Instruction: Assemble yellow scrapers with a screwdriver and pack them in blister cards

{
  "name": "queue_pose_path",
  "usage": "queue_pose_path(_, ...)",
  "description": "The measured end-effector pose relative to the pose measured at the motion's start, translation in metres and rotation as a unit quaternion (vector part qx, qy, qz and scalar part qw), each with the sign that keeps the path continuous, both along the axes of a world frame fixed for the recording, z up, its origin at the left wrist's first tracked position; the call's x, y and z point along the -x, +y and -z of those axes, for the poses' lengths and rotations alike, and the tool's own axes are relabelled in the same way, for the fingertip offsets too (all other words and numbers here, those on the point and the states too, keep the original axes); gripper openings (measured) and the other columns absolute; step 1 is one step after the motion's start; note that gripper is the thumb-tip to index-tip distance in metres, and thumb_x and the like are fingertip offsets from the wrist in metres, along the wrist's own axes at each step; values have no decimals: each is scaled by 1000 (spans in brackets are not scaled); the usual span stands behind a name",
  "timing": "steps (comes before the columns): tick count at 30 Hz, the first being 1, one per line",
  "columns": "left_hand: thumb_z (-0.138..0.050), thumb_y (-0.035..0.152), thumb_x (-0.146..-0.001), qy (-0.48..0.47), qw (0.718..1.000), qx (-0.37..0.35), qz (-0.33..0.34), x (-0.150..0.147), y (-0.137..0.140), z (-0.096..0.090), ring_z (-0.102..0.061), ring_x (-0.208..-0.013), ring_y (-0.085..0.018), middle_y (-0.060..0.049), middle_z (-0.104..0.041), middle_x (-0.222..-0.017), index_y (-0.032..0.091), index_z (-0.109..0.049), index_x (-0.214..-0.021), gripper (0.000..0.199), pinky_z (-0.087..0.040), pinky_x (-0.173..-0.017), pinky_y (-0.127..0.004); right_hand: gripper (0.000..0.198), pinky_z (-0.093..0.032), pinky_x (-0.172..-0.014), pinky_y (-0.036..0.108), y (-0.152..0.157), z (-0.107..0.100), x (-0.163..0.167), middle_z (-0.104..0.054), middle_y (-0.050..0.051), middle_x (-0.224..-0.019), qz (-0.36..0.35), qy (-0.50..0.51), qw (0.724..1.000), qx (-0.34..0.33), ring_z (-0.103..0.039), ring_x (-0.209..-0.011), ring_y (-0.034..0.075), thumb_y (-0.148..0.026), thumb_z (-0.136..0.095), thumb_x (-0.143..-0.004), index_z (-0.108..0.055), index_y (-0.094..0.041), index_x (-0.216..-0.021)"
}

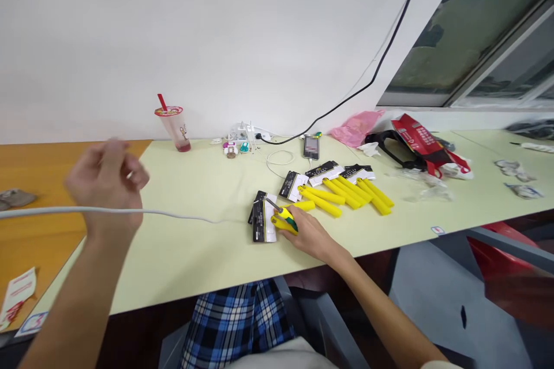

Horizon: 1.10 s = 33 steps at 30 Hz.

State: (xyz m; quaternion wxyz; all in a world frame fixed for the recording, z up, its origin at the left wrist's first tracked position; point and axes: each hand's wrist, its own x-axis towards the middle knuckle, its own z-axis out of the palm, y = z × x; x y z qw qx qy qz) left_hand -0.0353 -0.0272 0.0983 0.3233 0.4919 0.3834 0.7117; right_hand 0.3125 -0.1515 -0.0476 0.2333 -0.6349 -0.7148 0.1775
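Observation:
My right hand is closed around a yellow-and-green handled tool with a thin metal shaft. It holds the tool low over the table, at a black-and-white card package. More black-and-white packages with yellow tube-like handles lie just beyond. Raised at the left, my left hand is smeared by motion; its fingers look curled, and whether anything is in them does not show. A white cable crosses in front of the left wrist.
A tilted plastic cup with a red straw stands by the wall. Near a power strip lie small coloured items and a phone-like device on a cable. Pink plastic and a red bag lie farther right on the pale table.

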Motion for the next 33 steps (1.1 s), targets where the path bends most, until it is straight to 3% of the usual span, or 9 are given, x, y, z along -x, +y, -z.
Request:
queue_pose_path(2,-87,45,-81,-51,979,-114,-158,-7,-46,30,-33,-46,-11,10,-39,-54,25,-50,-78,42,-28,-45,-29,41,-57,-97,52,5,8,11,-73,16,-127,17,15,999,-24,-72,-118,37,-32,-73,-96,-56,-23,-132)
queue_pose_path(4,-81,41,-89,17,969,-154,-191,-27,-96,63,-43,-50,-14,8,-47,-58,25,-53,-82,33,-39,-49,-32,46,-57,-100,54,10,13,20,-73,17,-127,35,49,997,-49,-70,-122,38,-34,-77,-93,-57,-21,-132)
queue_pose_path(6,-66,26,-102,173,972,-153,-30,-57,-136,93,-57,-61,-18,1,-63,-72,25,-65,-94,8,-47,-57,-35,52,-57,-101,54,14,15,27,-73,18,-128,51,102,991,-69,-70,-122,37,-40,-81,-89,-57,-20,-131)
queue_pose_path(9,-61,23,-105,365,886,-203,203,-106,-162,125,-69,-85,-25,-7,-75,-90,25,-69,-104,8,-58,-80,-45,49,-60,-97,51,16,15,26,-76,15,-125,72,164,980,-88,-74,-114,33,-49,-80,-90,-61,-20,-125)
queue_pose_path(14,-57,54,-109,526,822,-127,177,-161,-138,155,-54,-146,-39,-20,-61,-156,19,-60,-151,55,-44,-122,-61,49,-56,-104,51,10,9,-18,-77,15,-125,121,128,976,-127,-73,-112,31,-57,-65,-96,-62,-19,-128)
queue_pose_path(19,-44,76,-105,593,785,-73,165,-195,-113,166,-19,-169,-47,-22,-34,-179,18,-37,-173,89,-7,-134,-75,62,-42,-116,60,-2,-6,-114,-68,32,-135,252,48,954,-158,-61,-130,44,-64,-64,-90,-60,-12,-124)
queue_pose_path(22,-34,76,-107,589,788,-29,176,-210,-103,163,-17,-170,-47,-23,-34,-179,16,-36,-173,90,1,-133,-77,57,-36,-118,61,-13,-16,-174,-64,37,-141,334,18,929,-157,-56,-136,47,-60,-62,-91,-59,-12,-122)
queue_pose_path(26,-43,68,-107,564,800,-41,200,-214,-92,160,-34,-164,-42,-22,-49,-170,18,-44,-168,79,4,-134,-74,54,-49,-99,57,-26,-14,-224,-75,35,-117,378,17,919,-113,-69,-111,47,-66,-68,-83,-60,-17,-105)
queue_pose_path(33,-63,47,-101,554,746,-127,347,-197,-64,154,-51,-153,-33,-14,-67,-147,22,-69,-142,48,5,-138,-63,48,-52,-87,42,-31,20,-211,-80,20,-113,353,45,926,-125,-73,-98,34,-72,-61,-85,-61,-26,-96)
